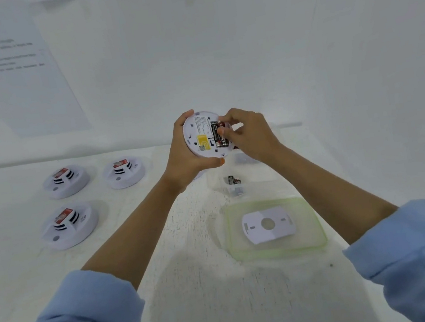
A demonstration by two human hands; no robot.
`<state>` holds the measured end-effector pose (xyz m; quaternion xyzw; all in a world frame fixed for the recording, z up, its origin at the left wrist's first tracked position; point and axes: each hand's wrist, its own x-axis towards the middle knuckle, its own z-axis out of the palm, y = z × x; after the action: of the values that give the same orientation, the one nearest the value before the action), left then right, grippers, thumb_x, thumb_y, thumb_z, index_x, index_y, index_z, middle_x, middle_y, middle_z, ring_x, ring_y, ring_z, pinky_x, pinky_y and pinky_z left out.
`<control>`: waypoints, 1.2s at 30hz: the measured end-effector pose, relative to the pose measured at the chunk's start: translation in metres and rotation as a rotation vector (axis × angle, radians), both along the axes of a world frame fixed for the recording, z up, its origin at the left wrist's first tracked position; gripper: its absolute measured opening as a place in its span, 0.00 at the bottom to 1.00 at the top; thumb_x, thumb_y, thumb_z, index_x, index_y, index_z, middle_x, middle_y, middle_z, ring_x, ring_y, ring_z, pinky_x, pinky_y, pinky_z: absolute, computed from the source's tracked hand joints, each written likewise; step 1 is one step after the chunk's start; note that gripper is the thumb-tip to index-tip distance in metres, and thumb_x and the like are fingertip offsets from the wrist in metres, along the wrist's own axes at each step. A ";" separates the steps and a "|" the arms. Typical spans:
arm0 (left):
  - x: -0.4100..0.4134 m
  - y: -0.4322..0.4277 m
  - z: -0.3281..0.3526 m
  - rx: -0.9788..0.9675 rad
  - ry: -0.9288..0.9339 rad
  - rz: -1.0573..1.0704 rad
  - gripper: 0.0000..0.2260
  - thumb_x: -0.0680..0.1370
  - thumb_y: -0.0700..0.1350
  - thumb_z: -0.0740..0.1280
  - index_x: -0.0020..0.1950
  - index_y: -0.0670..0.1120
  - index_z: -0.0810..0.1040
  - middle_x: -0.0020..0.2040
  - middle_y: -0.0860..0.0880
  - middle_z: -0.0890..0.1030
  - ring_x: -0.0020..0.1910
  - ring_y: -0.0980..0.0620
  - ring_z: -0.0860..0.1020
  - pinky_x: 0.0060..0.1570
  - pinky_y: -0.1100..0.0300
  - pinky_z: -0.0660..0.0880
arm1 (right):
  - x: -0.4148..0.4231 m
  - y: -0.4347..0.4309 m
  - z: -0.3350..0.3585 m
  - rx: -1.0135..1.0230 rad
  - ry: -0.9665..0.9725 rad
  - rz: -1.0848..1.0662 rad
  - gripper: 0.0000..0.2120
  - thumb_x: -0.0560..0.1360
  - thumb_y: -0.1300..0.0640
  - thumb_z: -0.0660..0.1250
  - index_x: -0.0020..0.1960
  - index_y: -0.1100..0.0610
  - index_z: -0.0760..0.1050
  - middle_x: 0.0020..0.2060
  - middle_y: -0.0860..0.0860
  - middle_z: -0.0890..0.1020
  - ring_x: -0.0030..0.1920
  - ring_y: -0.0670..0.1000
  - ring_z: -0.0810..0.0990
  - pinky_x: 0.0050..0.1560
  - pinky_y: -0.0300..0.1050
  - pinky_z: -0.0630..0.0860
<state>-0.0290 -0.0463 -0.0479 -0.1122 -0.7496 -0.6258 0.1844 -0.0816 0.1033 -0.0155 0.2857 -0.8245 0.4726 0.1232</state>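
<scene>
Item: detector (202, 137), round, white, held in the air over the table (197, 287) near the middle of its far edge. It is turned underside up and tilted towards the person. The underside carries a yellow label (203, 140), a block of small print, and an open bay with two black-and-red batteries (219, 139) lying side by side.

Left hand (187, 159): grips the detector by the rim, fingers curled over the far left edge, thumb under the near edge.

Right hand (249, 136): fingers curled, tips pinching the batteries in the bay.

Also on the table:
- Three more detectors (67, 181) (124, 173) (69, 226) at the left side, face up, each with a red tag on its dome.
- Clear tub (258, 177) below the hands, with spare batteries (232, 180) in it.
- Green-rimmed lid (312, 217) towards the right, near the person, with a white mounting plate (267, 224) lying flat in it.

On the wall, upper left: a printed sheet (20, 79), its text too blurred to read.
</scene>
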 end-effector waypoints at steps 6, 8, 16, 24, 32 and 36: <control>0.013 0.001 -0.005 -0.005 -0.033 -0.018 0.46 0.58 0.23 0.74 0.70 0.41 0.57 0.58 0.54 0.70 0.52 0.69 0.74 0.46 0.69 0.75 | 0.015 0.002 -0.010 0.241 0.144 -0.044 0.13 0.78 0.60 0.60 0.53 0.66 0.80 0.42 0.65 0.81 0.41 0.61 0.79 0.44 0.50 0.77; 0.019 0.002 -0.007 0.010 -0.042 -0.037 0.46 0.56 0.27 0.75 0.70 0.42 0.57 0.59 0.53 0.70 0.53 0.66 0.75 0.47 0.67 0.76 | 0.023 0.005 -0.009 0.272 0.130 -0.047 0.14 0.78 0.60 0.59 0.49 0.68 0.80 0.41 0.66 0.79 0.42 0.63 0.77 0.44 0.55 0.75; 0.048 0.008 -0.011 0.011 -0.054 -0.083 0.47 0.56 0.30 0.74 0.71 0.41 0.56 0.60 0.55 0.70 0.54 0.68 0.75 0.46 0.67 0.76 | 0.058 0.025 -0.015 -0.080 -0.251 0.043 0.15 0.75 0.65 0.63 0.61 0.59 0.75 0.56 0.53 0.80 0.55 0.51 0.79 0.55 0.41 0.75; 0.086 0.021 -0.027 -0.026 -0.112 -0.051 0.47 0.56 0.35 0.76 0.70 0.46 0.58 0.63 0.54 0.69 0.60 0.62 0.71 0.53 0.64 0.76 | 0.085 0.067 -0.027 -0.068 -0.425 0.205 0.25 0.69 0.71 0.70 0.63 0.60 0.69 0.52 0.53 0.77 0.49 0.51 0.77 0.49 0.35 0.77; 0.122 0.023 -0.035 -0.106 -0.140 0.005 0.49 0.55 0.38 0.79 0.71 0.40 0.58 0.63 0.61 0.67 0.63 0.65 0.69 0.57 0.61 0.75 | 0.094 0.089 -0.060 0.703 -0.299 0.193 0.28 0.68 0.61 0.72 0.66 0.59 0.68 0.61 0.54 0.72 0.60 0.51 0.72 0.57 0.38 0.66; 0.132 0.024 -0.038 -0.067 -0.163 0.029 0.47 0.56 0.34 0.77 0.71 0.42 0.58 0.61 0.56 0.70 0.58 0.66 0.72 0.51 0.64 0.77 | 0.088 0.083 -0.054 0.867 -0.253 0.242 0.31 0.69 0.55 0.72 0.69 0.59 0.65 0.62 0.54 0.68 0.61 0.53 0.69 0.59 0.39 0.64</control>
<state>0.1026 -0.0219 -0.0855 -0.0562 -0.7841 -0.6046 0.1280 0.0065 0.1867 -0.0693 0.3450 -0.9153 0.1264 -0.1649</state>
